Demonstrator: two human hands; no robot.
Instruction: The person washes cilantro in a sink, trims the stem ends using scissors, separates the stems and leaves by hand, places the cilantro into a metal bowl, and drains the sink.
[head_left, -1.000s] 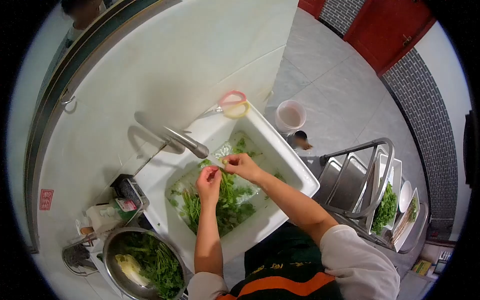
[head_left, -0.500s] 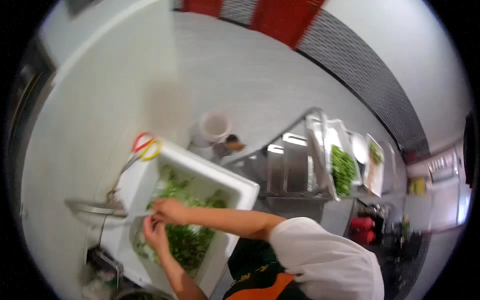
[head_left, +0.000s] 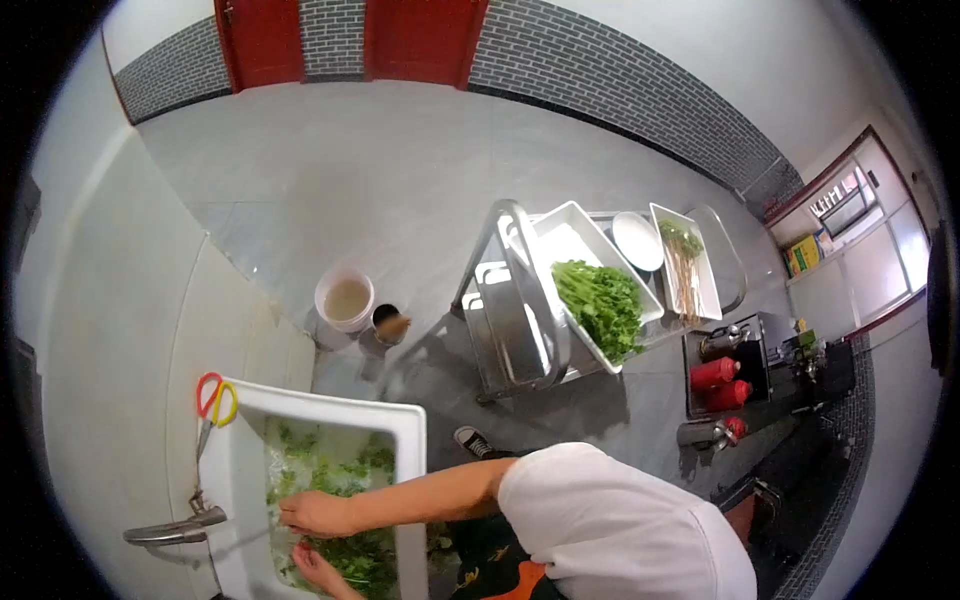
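Note:
Both my hands are over a white sink [head_left: 410, 470] holding water and loose leafy greens [head_left: 360, 545]. My right hand [head_left: 318, 513] reaches in from the white-sleeved arm, its fingers drawn together above the leaves. Whatever lies between those fingers is too small to make out. Just below it in the view, my left hand [head_left: 318, 570] is curled, palm partly turned up, among the greens. Its grip is partly hidden, and pale stems show beside it. A metal faucet [head_left: 175, 530] extends over the sink's edge near my hands.
Red-and-yellow-handled scissors [head_left: 215, 405] rest at the sink's corner. A metal trolley [head_left: 515, 300] carries a tray of greens [head_left: 600, 305], a white plate [head_left: 637, 240] and another tray [head_left: 690, 270]. On the floor stand a bucket [head_left: 345, 300] and red thermoses [head_left: 720, 385].
The view has swung, so sink and hands sit lower and further left. My hands were close together, fingers meeting; now they are slightly apart.

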